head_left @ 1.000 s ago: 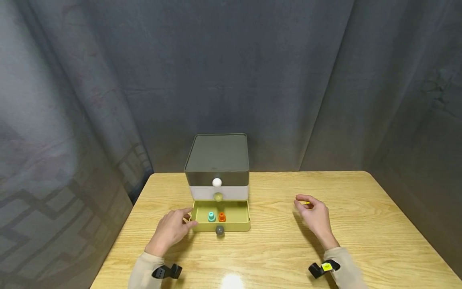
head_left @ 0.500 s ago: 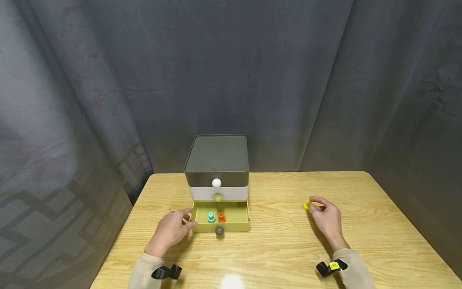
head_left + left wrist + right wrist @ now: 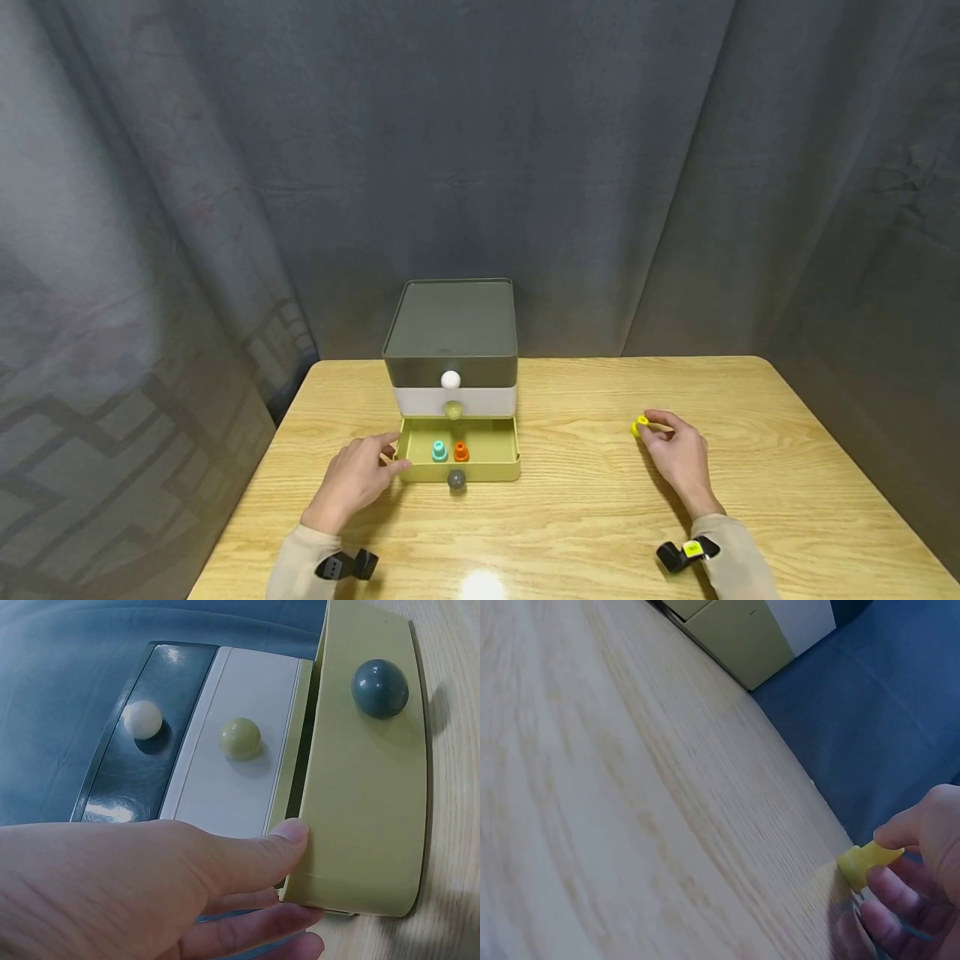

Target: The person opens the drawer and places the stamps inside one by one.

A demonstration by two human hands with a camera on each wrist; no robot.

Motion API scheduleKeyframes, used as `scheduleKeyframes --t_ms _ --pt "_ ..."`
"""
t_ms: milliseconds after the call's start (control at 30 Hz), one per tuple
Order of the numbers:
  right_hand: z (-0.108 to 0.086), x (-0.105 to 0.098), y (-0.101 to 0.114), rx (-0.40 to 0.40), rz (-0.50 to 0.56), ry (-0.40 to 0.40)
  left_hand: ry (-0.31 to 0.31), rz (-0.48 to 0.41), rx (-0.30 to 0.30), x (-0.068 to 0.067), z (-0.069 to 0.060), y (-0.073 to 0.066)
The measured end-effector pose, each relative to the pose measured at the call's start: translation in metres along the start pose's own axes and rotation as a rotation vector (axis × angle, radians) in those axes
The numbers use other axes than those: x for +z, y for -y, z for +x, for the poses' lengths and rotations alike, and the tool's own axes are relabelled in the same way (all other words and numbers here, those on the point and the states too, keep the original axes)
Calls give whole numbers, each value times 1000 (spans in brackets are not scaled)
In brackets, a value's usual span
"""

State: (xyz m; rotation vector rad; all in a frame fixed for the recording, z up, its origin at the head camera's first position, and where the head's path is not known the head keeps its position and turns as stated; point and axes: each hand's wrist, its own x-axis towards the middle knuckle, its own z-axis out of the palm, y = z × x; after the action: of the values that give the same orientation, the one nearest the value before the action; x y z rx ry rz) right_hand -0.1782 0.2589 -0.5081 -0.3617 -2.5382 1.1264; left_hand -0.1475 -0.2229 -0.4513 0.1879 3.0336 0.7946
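Observation:
A small yellow peg-like piece (image 3: 640,425) with a wider round base stands on the table at the right. My right hand (image 3: 677,457) pinches it between thumb and fingers; the right wrist view shows the yellow piece (image 3: 866,864) with its base down at the tabletop. On the left, my left hand (image 3: 354,482) holds the front left corner of the pulled-out green bottom drawer (image 3: 491,472), thumb on the front panel's edge, fingers along the side. Inside the drawer stand a similar turquoise piece (image 3: 439,451) and an orange piece (image 3: 461,451), side by side.
Above the drawer, the dark top drawer (image 3: 412,371) has a white knob and the white middle drawer (image 3: 487,401) a green knob; both are closed. A dark round knob (image 3: 457,479) juts from the bottom drawer. Grey curtains (image 3: 480,167) hang behind the wooden table (image 3: 555,525).
My right hand has moved to the right over the table with the yellow piece, then stayed nearly still, showing slightly more of it. The left hand and drawer have not visibly moved.

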Motion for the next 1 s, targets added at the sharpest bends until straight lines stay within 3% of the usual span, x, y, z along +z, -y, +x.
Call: scheduleKeyframes --t_ms 1000 --pt "2 1 -2 -5 -8 18 -2 0 -2 1 1 1"
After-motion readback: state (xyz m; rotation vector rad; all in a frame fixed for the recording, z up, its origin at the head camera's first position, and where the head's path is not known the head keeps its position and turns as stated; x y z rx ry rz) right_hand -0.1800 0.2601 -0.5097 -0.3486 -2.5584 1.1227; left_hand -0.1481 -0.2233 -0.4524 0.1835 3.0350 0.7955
